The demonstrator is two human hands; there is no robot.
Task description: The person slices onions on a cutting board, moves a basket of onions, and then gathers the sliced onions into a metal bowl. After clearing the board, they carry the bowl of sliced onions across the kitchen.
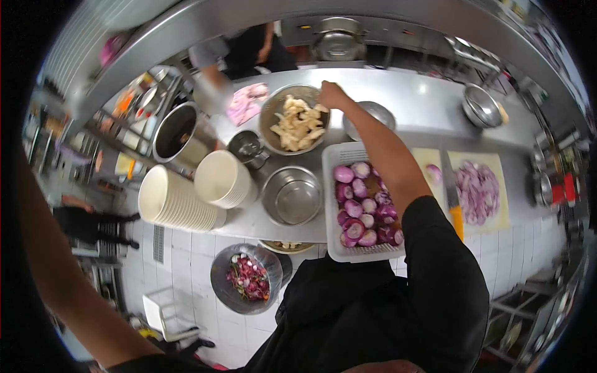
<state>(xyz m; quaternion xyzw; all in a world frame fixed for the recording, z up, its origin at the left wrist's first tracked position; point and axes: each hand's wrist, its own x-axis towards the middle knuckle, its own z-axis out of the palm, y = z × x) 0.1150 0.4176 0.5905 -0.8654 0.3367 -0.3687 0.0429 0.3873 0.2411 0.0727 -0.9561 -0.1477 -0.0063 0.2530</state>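
My right arm reaches across the counter, and my right hand (334,94) is closed at the right rim of a steel bowl (266,118). Pale, knobbly pieces that look like peeled ginger (297,127) fill the bowl. Beneath that forearm sits a white plastic basket (331,205) of peeled red onions (364,208). To its right, a knife (454,193) with an orange handle lies across cutting boards (502,214), beside sliced onion (477,189). My left arm runs up the left edge, its hand outside the picture.
An empty steel bowl (292,196), stacked white tubs (227,177), a deep pot (183,133) and a pink cloth (247,102) stand on the counter's left. Below is a bin (224,286) of onion scraps. Another person (255,50) stands opposite. A metal shelf (373,25) crosses overhead.
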